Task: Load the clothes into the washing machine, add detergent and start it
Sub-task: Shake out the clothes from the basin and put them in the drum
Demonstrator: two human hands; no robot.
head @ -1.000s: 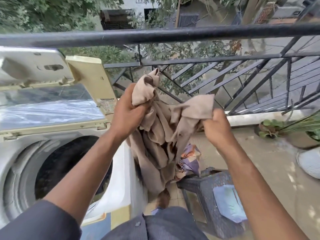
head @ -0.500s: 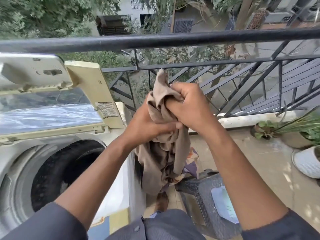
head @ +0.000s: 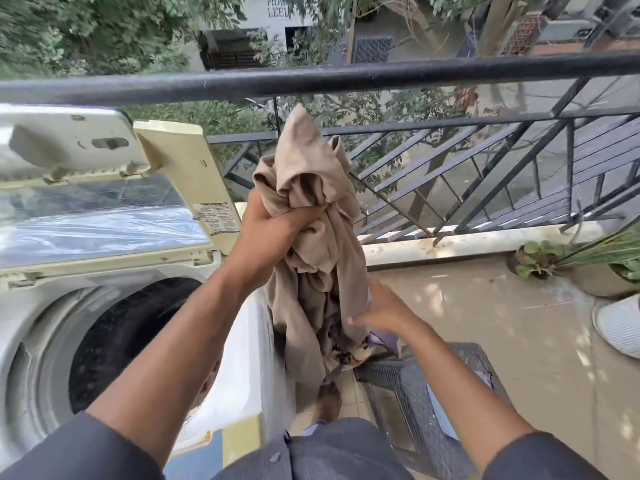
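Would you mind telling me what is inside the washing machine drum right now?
The drum shows only dark wall; no clothes visible. The left forearm covers its right side.

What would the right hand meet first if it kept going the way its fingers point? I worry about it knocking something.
Probably the beige garment: the right hand points left with its fingers already at the hanging folds. Beyond that lies the washing machine wall, though depth is unclear.

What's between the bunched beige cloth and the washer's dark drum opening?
In the head view, only the left hand gripping the beige cloth, its forearm, and the washer's white rim.
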